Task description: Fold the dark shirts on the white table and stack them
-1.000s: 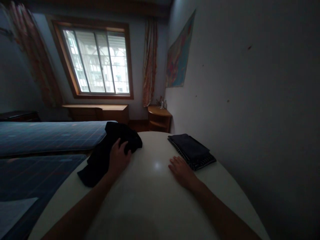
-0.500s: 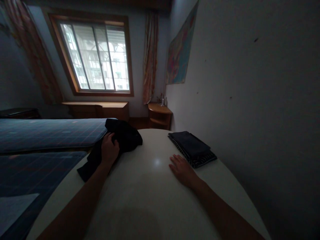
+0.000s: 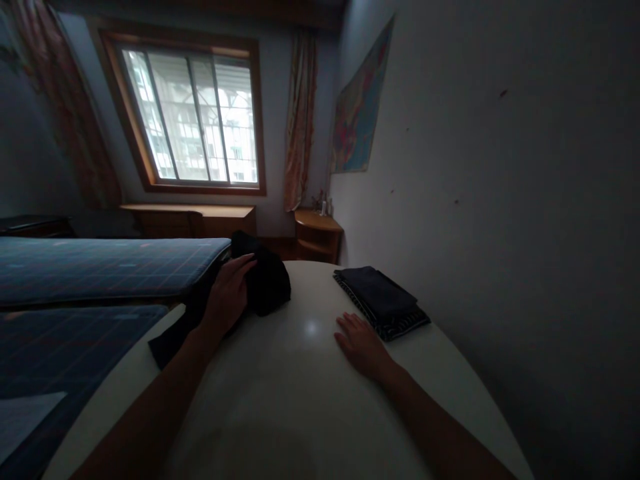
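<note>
A rumpled black garment (image 3: 267, 277) lies at the far left of the round white table (image 3: 280, 380), part of it hanging toward the bed side. My left hand (image 3: 230, 293) is closed on its upper part, with the fingertips partly lost against the dark cloth. The garment's exact kind cannot be made out. On the right sits a folded stack of dark clothes (image 3: 383, 293), the lower piece patterned. My right hand (image 3: 363, 343) rests flat on the tabletop beside the stack's near left corner, fingers spread and holding nothing.
Beds with blue plaid covers (image 3: 110, 267) stand close on the left. A bare wall (image 3: 475, 233) runs along the right side. Beyond the table are a corner shelf (image 3: 320, 220), a wooden desk (image 3: 225, 212) and a window (image 3: 200, 120).
My left hand has shifted right and slightly away from its earlier spot, and the garment's upper part has moved right with it. My right hand stays nearly still.
</note>
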The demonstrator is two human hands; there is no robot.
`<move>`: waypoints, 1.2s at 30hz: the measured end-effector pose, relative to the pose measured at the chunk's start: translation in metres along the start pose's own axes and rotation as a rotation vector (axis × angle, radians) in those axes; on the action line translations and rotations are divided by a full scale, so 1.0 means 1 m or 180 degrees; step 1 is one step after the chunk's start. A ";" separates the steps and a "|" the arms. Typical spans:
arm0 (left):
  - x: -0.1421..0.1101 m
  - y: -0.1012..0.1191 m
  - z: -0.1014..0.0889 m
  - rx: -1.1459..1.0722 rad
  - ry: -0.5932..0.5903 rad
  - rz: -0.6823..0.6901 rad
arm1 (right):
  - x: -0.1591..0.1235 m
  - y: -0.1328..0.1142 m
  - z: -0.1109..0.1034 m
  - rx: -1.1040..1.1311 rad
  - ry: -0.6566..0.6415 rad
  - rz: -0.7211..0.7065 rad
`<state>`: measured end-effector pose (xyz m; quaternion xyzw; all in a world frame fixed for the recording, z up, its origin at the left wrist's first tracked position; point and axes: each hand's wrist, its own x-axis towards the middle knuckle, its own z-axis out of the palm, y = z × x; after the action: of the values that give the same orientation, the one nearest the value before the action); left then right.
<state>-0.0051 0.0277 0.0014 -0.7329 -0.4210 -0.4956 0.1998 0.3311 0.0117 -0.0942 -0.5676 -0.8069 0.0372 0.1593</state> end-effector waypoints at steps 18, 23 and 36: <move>-0.015 0.119 0.014 -0.1223 -0.2866 0.0677 | -0.016 -0.057 -0.019 0.1643 0.0355 -0.0550; -0.009 0.094 0.003 -0.0867 -0.2584 0.0053 | -0.013 -0.040 -0.028 0.1982 0.0548 -0.0180; -0.006 0.065 0.016 -0.0744 -0.2385 -0.0548 | -0.023 -0.007 -0.088 0.3166 0.2023 0.0402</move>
<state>0.0561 -0.0002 -0.0025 -0.8427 -0.4654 -0.2534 -0.0945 0.3581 -0.0227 -0.0145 -0.4551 -0.5699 0.2485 0.6374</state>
